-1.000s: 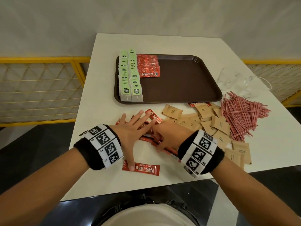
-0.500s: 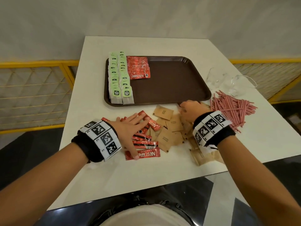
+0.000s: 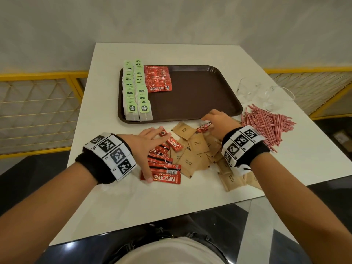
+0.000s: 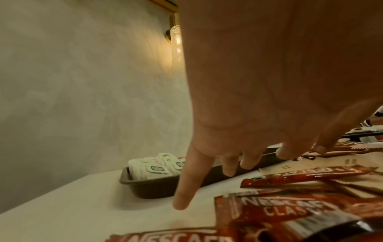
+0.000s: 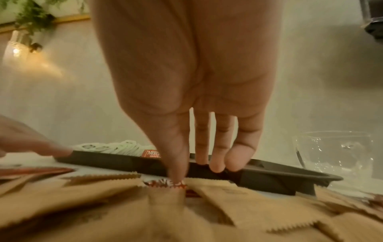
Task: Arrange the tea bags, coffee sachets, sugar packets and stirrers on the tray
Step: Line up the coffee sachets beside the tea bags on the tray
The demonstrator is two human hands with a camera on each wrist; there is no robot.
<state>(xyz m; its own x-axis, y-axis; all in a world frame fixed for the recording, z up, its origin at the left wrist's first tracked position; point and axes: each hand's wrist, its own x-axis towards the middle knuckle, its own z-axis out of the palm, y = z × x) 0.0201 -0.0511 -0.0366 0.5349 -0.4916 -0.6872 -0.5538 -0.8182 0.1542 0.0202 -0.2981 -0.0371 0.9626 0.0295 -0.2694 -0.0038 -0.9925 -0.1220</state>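
A brown tray holds two rows of green-tagged tea bags at its left and a stack of red coffee sachets beside them. In front of the tray, loose red coffee sachets and brown sugar packets lie mixed on the white table. My left hand lies spread and flat over the red sachets, its thumb on the nearest one. My right hand pinches one red sachet among the sugar packets, just before the tray's front rim. Pink stirrers are piled at the right.
Two clear glass cups stand right of the tray, behind the stirrers; one cup shows in the right wrist view. The tray's right two thirds is bare. Yellow railings flank the table, and its near edge is close to my body.
My right hand left the red sachet pile, went right and forward to the sugar packets by the tray rim and took a red sachet. My left hand drew the nearest sachet into the pile.
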